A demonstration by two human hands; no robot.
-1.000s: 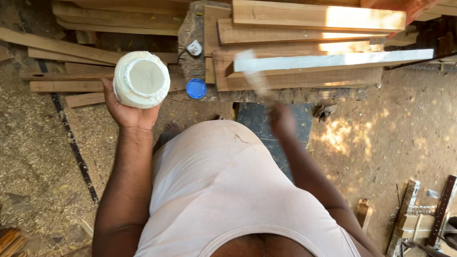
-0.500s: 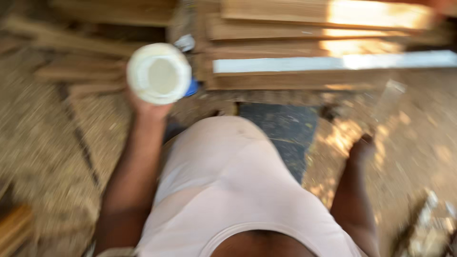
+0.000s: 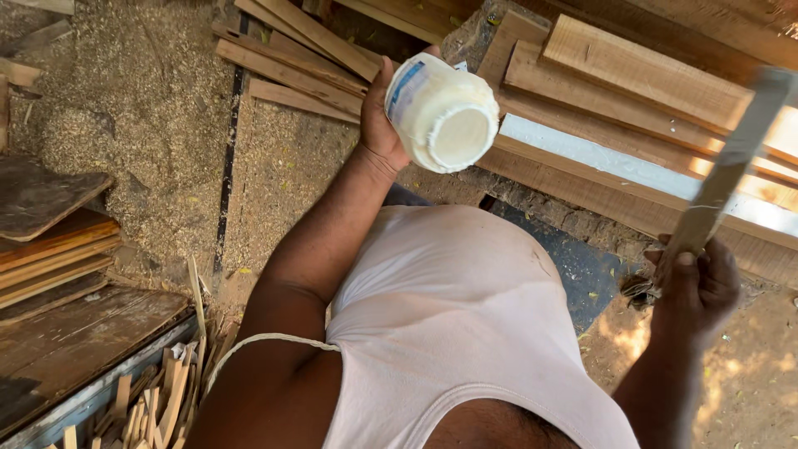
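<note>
head view: left hand [image 3: 381, 125] has its fingers clamped round a white plastic jar [image 3: 440, 112] at 12 o'clock, seemingly light, smooth, best gripped about its wall. right hand [image 3: 694, 283] at 3 o'clock, fingers closed on a thin flat strip [image 3: 731, 166] (stiff, probably glue-smeared).

- White plastic tub [image 3: 442, 113]: round and squat, with a blue-and-white label around its side. It lies tilted on its side in the air, its pale flat end turned toward the camera, clasped from behind by the left hand [image 3: 381, 116].
- Flat wooden strip [image 3: 730, 166]: long, thin and greyish, smeared pale. It slants up and to the right, its lower end gripped in the right hand [image 3: 697, 287].
</note>
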